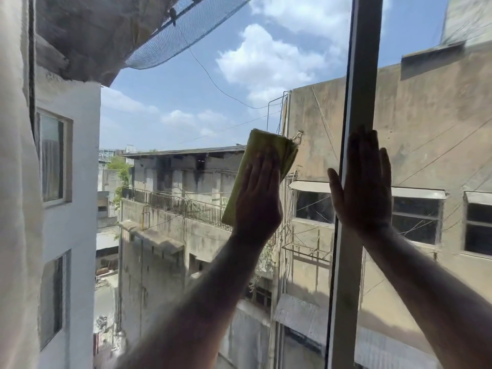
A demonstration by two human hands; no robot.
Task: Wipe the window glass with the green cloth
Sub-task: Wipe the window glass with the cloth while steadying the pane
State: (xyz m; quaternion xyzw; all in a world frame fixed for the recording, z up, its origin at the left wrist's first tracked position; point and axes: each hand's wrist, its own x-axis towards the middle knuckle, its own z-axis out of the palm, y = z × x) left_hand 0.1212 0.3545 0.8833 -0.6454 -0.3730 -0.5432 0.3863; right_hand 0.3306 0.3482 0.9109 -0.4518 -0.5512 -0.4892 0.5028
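Left hand point(257, 198): flat, palm forward, fingers together, pressing the folded green cloth point(262, 166) against the window glass point(186, 107). Not a clenched grasp; the cloth is pinned between palm and pane. Cloth sits just right of frame centre, its upper end showing above the fingertips and a lower corner below the heel of the hand.

Right hand point(363, 187): open, fingers spread upward, holding nothing. It lies flat over the vertical window frame point(362, 75) at right of centre, apparently bracing.

Progress (judgement): wiping is under way, cloth in contact at mid-height of the left pane. No streaks, wet marks or clean/dirty boundary are visible, so how much of the pane is covered cannot be read. The upper area toward the sky and the lower part toward the bottom edge show no sign either way. The pane right of the frame bar looks slightly duller; untouched or not, cannot tell.

Hidden or unclear: both hands are backlit and dark, so finger detail is poor. Cloth middle is covered by the hand. Pane bottom edge and sill are cut off. A pale curtain point(16, 209) covers the left edge. Whether the right palm touches glass or only the bar is uncertain.
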